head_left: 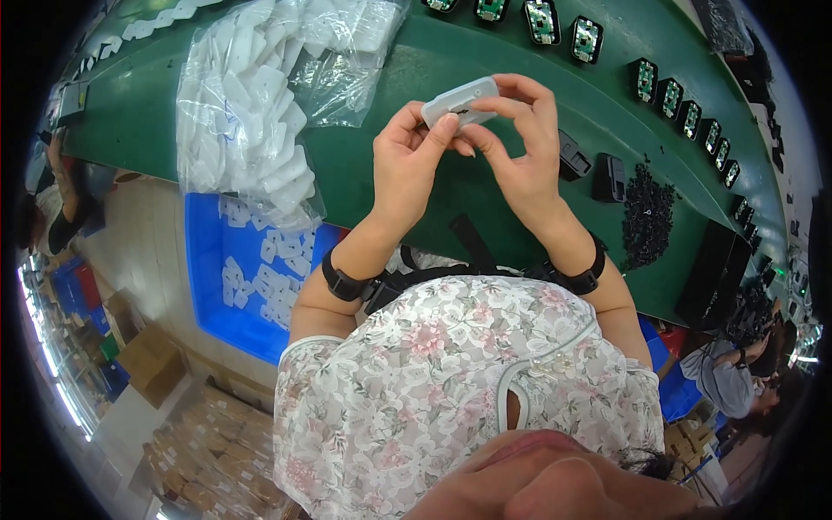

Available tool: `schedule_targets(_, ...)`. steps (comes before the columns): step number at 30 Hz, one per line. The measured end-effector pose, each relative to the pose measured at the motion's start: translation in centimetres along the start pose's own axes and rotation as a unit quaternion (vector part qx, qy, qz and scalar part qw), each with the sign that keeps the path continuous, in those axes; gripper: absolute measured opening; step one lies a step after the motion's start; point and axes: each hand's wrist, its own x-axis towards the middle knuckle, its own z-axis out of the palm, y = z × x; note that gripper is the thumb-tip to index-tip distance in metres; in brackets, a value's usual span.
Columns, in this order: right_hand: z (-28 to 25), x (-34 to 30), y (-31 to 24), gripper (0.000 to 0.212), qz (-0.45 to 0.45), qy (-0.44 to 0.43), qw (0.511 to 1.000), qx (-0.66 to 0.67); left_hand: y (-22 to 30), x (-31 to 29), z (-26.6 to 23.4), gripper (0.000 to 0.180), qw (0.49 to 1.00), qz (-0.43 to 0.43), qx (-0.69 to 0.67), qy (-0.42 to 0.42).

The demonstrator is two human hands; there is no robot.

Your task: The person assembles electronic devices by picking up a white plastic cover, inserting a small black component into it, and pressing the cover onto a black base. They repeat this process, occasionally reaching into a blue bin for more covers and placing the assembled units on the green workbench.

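A white plastic cover (472, 92) with rounded corners is held up over the green table in both my hands. My left hand (406, 169) pinches its near left side, with the thumb lying on the face. At the cover's right end are the fingers of my right hand (530, 143), closed against its edge. A small black part (463, 111) shows on the cover near my left thumb; its exact kind is too small to tell. Just right of my right hand, black plastic housings (609, 178) sit on the table.
A clear bag of white covers (251, 121) lies on the left. Below it, a blue bin (201, 260) holds white pieces. Small black parts (646, 217) are heaped at right. Black housings with green circuit boards (586, 40) line the far edge. A black box (712, 276) stands at the right.
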Motion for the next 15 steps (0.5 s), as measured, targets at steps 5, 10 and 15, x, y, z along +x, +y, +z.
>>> schedule_targets(5, 0.89, -0.41, 0.04, 0.020, -0.002, 0.018, 1.000, 0.004, -0.31, -0.21, 0.05, 0.013, 0.999, 0.033, 0.012, 0.004)
schedule_targets(10, 1.14, -0.49, 0.20, 0.018, 0.005, 0.031, 0.999, 0.027, -0.41, -0.15, 0.11, 0.012, 0.999, 0.033, 0.005, 0.007)
schedule_targets(15, 0.74, -0.49, 0.45, 0.021, -0.016, 0.018, 1.000, 0.007, -0.32, -0.27, -0.04, 0.011, 0.999, 0.035, 0.010, 0.002)
